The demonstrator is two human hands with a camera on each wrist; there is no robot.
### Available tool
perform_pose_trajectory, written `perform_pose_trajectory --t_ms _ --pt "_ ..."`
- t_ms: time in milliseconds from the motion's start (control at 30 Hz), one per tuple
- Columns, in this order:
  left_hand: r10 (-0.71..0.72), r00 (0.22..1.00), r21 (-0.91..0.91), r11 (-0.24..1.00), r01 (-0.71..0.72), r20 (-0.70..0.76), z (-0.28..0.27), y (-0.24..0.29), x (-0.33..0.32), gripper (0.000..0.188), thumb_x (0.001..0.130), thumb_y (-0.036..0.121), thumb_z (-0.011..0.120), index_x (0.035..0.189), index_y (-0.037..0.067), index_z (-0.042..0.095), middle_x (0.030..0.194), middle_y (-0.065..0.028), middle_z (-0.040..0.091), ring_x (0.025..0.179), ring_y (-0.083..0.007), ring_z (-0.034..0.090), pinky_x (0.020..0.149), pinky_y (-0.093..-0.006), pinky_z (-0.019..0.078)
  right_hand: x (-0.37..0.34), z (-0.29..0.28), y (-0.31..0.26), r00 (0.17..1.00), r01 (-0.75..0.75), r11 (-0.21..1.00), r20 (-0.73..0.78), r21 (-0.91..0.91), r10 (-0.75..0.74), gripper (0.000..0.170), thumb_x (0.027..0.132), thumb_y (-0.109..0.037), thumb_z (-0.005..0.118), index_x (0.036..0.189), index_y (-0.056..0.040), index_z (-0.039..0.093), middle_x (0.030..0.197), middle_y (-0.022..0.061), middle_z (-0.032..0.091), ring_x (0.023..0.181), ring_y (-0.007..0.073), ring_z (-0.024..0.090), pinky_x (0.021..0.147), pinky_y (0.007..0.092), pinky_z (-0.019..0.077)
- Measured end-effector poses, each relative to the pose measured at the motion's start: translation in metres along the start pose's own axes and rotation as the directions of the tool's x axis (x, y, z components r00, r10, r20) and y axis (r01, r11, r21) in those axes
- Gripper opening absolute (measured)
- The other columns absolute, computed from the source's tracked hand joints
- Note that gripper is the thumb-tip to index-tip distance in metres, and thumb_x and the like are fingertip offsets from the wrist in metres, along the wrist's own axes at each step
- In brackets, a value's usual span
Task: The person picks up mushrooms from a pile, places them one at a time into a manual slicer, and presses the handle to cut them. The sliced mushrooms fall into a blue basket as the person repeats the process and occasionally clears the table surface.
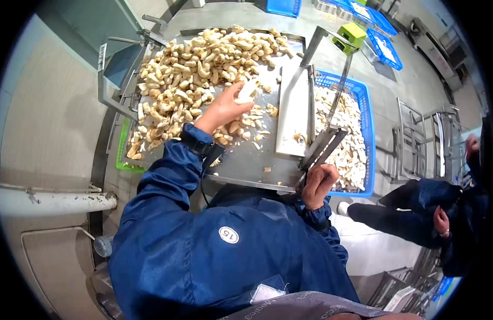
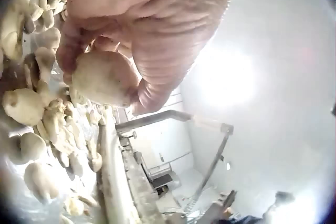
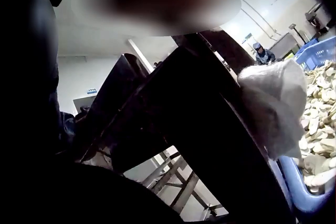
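My left hand (image 1: 225,109) pinches a pale mushroom (image 1: 248,92) between thumb and fingers, at the right side of a large heap of mushrooms (image 1: 203,61). In the left wrist view the hand (image 2: 152,29) holds the thick pale piece (image 2: 104,79) above more mushrooms (image 2: 23,106). A white board (image 1: 295,106) lies to the right of that hand, beside a hinged metal lever (image 1: 327,148) with a spring. My right hand (image 1: 319,186) has its fingers curled round the lever's near end. The right wrist view is mostly dark and does not show the grip clearly.
A blue basket (image 1: 370,138) of sliced pieces stands right of the board. Metal frame bars (image 1: 102,80) rise at the left, above a green crate (image 1: 121,152). Another person (image 1: 425,208) is at the right. Blue trays (image 1: 385,49) lie further back.
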State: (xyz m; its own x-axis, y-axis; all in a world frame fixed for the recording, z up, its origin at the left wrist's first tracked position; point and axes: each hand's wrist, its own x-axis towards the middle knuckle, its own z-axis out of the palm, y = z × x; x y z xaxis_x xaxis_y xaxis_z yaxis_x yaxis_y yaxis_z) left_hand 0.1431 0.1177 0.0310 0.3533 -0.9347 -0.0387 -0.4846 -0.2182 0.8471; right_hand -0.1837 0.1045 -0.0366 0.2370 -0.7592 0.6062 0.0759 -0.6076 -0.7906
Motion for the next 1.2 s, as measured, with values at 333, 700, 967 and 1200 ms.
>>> perform_pose_trajectory --t_ms 333,700,967,1200 --pt "0.174 0.923 0.455 0.891 0.002 -0.344 -0.118 0.012 0.060 0.074 0.080 0.056 0.072 0.136 0.010 0.055 0.136 -0.0152 0.054 0.125 -0.0298 0.052 0.107 -0.0411 0.0423 -0.005 -0.002 0.003 0.999 -0.036 0.999 -0.005 0.021 0.036 0.013 0.103 -0.013 0.044 0.115 -0.0082 0.040 0.079 0.0053 0.047 0.061 0.0105 0.042 0.055 0.0249 0.0377" --pt "0.206 0.958 0.684 0.730 -0.015 -0.199 -0.104 -0.030 0.078 0.061 0.080 0.060 0.066 0.132 0.027 0.059 0.139 -0.0144 0.048 0.129 -0.0390 0.041 0.110 -0.0531 0.0314 -0.001 0.003 -0.002 0.998 -0.046 0.999 -0.040 -0.002 0.046 0.014 0.102 -0.007 0.039 0.114 -0.0138 0.039 0.071 0.0012 0.040 0.053 0.0089 0.035 0.045 0.0228 0.0298" --pt "0.362 0.931 0.656 0.695 -0.294 0.034 -0.099 -0.055 -0.054 0.044 0.079 0.029 0.074 0.122 0.021 0.065 0.139 -0.0109 0.050 0.129 -0.0397 0.041 0.108 -0.0501 0.0352 0.002 0.004 -0.007 0.999 -0.038 0.999 -0.035 0.025 0.038 0.018 0.101 -0.006 0.040 0.118 -0.0112 0.038 0.074 0.0039 0.043 0.055 0.0100 0.037 0.047 0.0234 0.0314" --pt "0.261 0.961 0.654 0.743 -0.142 -0.088 -0.119 -0.041 -0.027 0.039 0.079 0.032 0.075 0.112 0.011 0.069 0.125 -0.0119 0.059 0.117 -0.0313 0.052 0.095 -0.0424 0.0455 0.006 0.011 -0.015 0.997 -0.035 0.999 -0.067 -0.036 0.033 0.009 0.104 -0.011 0.038 0.112 -0.0126 0.039 0.075 0.0033 0.042 0.052 0.0082 0.034 0.043 0.0228 0.0273"
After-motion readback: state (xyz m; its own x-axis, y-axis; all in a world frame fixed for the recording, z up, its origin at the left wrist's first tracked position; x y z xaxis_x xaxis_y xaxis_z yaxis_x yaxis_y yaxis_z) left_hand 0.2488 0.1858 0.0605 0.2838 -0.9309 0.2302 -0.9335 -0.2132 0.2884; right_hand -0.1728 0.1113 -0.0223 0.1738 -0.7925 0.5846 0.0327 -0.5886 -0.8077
